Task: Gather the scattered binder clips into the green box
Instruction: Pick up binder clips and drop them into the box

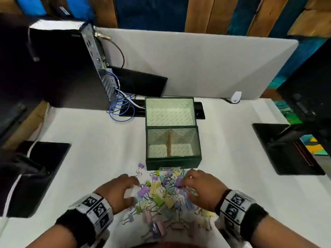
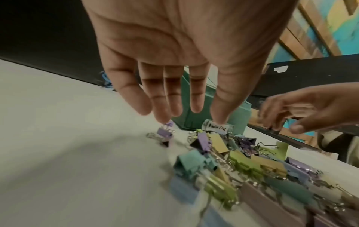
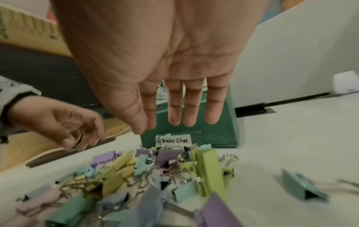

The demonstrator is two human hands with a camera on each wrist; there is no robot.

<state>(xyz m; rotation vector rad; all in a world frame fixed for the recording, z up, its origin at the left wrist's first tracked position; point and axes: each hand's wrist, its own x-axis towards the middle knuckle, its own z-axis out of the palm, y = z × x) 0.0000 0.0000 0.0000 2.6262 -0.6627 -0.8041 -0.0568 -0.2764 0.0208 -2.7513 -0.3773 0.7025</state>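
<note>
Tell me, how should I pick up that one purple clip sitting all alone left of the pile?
Pinch the lone purple clip by its coloured body, coming straight down from above with the left hand, which is already spread open right over it. The body looks wedge-shaped with flat sides, good for finger and thumb. The thin wire handles would probably swivel. Nothing crowds it on the table.

Both bare hands hover palm-down, fingers loosely spread, empty: left hand (image 1: 119, 191) at seven o'clock, right hand (image 1: 202, 189) at five o'clock, marker-patterned wristbands (image 1: 97, 208) on both.

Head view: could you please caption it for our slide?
Both open hands hover over pastel binder clips before the green box.
</note>
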